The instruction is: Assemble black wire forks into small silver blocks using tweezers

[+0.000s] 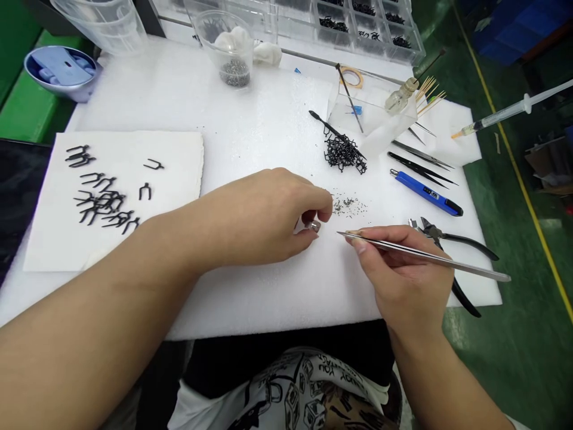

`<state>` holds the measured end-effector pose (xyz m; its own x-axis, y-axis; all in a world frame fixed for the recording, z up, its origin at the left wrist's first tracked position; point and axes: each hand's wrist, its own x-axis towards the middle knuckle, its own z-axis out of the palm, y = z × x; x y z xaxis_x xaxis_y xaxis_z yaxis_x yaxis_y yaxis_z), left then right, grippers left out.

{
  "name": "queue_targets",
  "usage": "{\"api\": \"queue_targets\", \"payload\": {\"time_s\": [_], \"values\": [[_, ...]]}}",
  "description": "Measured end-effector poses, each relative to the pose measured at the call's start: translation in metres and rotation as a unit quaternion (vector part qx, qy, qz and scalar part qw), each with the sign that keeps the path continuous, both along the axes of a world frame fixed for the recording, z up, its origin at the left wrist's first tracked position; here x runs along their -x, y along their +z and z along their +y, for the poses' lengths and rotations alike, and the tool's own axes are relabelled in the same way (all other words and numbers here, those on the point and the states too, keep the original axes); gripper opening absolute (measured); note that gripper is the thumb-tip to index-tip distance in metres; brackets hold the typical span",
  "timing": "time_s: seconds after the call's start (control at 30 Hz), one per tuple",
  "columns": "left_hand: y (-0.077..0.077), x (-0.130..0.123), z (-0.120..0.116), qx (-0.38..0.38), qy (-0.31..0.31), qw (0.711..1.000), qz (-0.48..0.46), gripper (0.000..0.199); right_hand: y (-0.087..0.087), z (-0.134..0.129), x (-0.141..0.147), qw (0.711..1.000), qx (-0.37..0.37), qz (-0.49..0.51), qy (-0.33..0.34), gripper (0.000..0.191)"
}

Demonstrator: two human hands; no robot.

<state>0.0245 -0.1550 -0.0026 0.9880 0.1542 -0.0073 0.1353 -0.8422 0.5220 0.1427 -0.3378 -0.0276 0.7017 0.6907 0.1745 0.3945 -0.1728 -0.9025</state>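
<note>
Between the thumb and fingers of my left hand (277, 218) is a small shiny metal piece (314, 226). My right hand (407, 275) holds silver tweezers (416, 251), whose tip points left toward the metal piece without touching it. Tiny dark bits (350, 206) lie scattered on the white foam sheet (268, 298) just beyond my hands. Farther back sits a heap of small black parts (344, 153) with a black stick (326, 124) against it. Black forked parts (105, 203) are spread over a white board (54, 239) on the left.
On the right lie a blue cutter (425, 192), more tweezers (423, 154), cutting pliers (468, 239) and a syringe (505, 113). Along the back stand a clear cup (228, 54), a compartment box (353, 45) and a glass bottle (400, 98). A blue bowl (67, 71) is back left.
</note>
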Motion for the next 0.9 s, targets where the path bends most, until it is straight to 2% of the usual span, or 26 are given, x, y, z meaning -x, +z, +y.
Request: {"api": "queue_targets", "payload": {"time_s": [0.13, 0.23, 0.37, 0.5, 0.9], "values": [[0.0, 0.001, 0.005, -0.005, -0.012, 1.0, 0.005, 0.017, -0.002, -0.012, -0.012, 0.999, 0.003, -0.019, -0.03, 0.017], [0.0, 0.0, 0.005, -0.026, 0.008, 0.998, 0.049, 0.007, -0.002, -0.017, -0.015, 0.998, 0.013, -0.064, 0.016, 0.02], [0.0, -0.002, 0.004, -0.03, 0.018, 0.996, 0.087, 0.01, 0.0, -0.01, -0.012, 0.984, 0.05, -0.158, 0.06, 0.019], [0.0, -0.004, 0.003, -0.014, 0.019, 0.995, 0.095, 0.012, 0.001, -0.001, -0.012, 0.985, 0.089, -0.136, 0.05, 0.016], [0.002, -0.004, 0.001, -0.022, 0.013, 0.995, 0.097, 0.009, 0.001, 0.0, -0.013, 0.977, 0.085, -0.178, 0.075, 0.016]]}}
